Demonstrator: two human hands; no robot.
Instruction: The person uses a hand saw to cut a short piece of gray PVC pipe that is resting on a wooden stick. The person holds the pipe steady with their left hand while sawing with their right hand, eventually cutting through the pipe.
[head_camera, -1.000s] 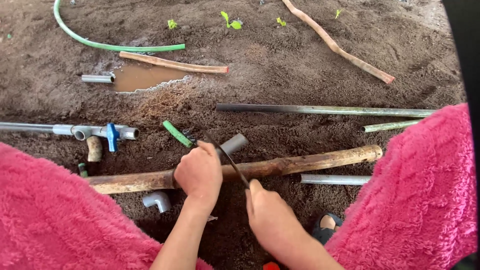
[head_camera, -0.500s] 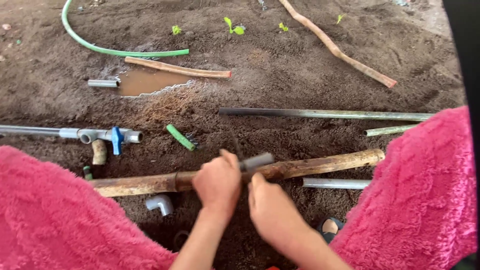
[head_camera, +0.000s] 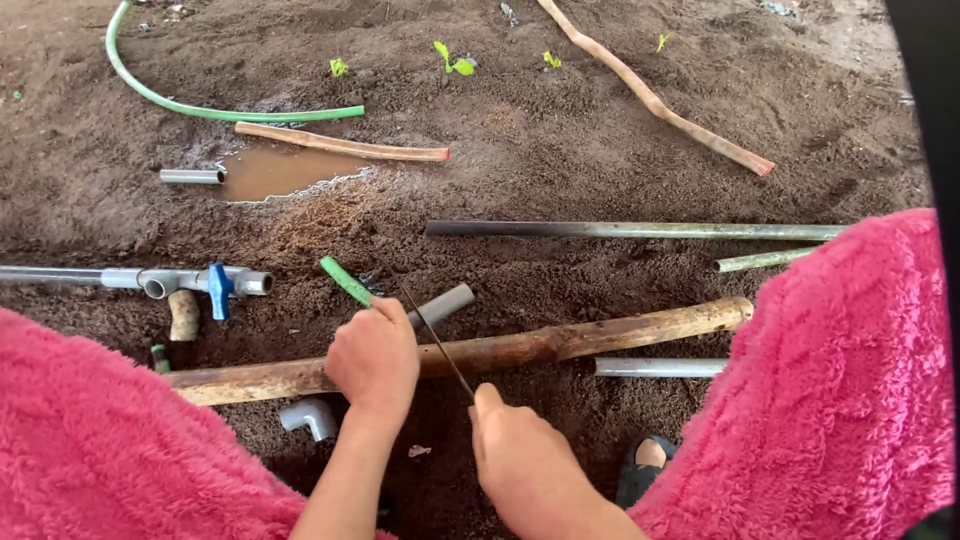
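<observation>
Your left hand (head_camera: 373, 360) is closed in a fist around a short grey pipe piece (head_camera: 443, 304), pressing it down against the long wooden pole (head_camera: 560, 343) that lies across the soil in front of you. The free end of the pipe piece sticks out up and to the right of your knuckles.

Your right hand (head_camera: 520, 458) pinches the near end of a thin dark saw blade (head_camera: 437, 338) between thumb and curled fingers. The blade runs diagonally up and left from that hand and meets the pipe piece just beside your left fist.

A green-handled tool (head_camera: 346, 280) lies on the soil just above your left hand. A grey elbow fitting (head_camera: 309, 415) sits below the pole, near your left wrist. A straight grey pipe offcut (head_camera: 660, 367) lies just below the pole on the right.

To the left, a pipe run with a blue-handled valve (head_camera: 219, 288) rests on the ground. Farther off lie a long dark metal rod (head_camera: 640, 230), a muddy puddle (head_camera: 275, 172) and a green hose (head_camera: 200, 108). Pink fleece sleeves (head_camera: 850, 380) frame both sides of the view.
</observation>
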